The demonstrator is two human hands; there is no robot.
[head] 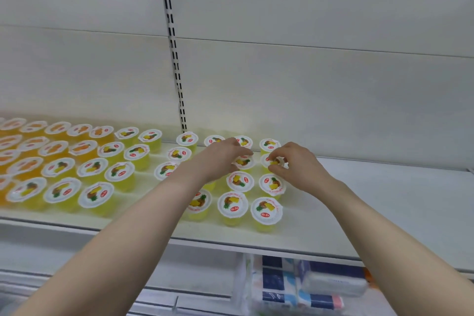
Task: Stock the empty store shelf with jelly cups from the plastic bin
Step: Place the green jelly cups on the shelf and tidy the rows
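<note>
far to the left of the slotted upright (177, 72) on the back wall stand the orange jelly cups (30, 146), packed in rows. between them and the upright the yellow jelly cups (96, 194) carry on the same grid. i judge the flavours are kept in blocks so a shopper can read them at a glance.

just right of the upright a second yellow block stands on the shelf (384, 200), lids up, in rows running front to back. my left hand (220, 159) reaches in over that block, fingers and thumb curled round the rim of the left-hand cup (243, 161), in the second row from the back. i hold it from above because the neighbouring cups stand too close for a side grip.

a little further right of the upright my right hand (295, 164) pinches the lid rim of the right-hand cup (273, 160) between fingertips and thumb. it sits in the same row, in the block's rightmost column. both cups look down on the shelf or very near it, but i cannot tell whether they rest there yet. i take this as setting two at once so the row fills evenly.

the cups end at that column, so i judge a good share of the stocking is left. below the shelf, right of the upright, lie wrapped blue-and-white packs (307, 287). the plastic bin is not in view.
</note>
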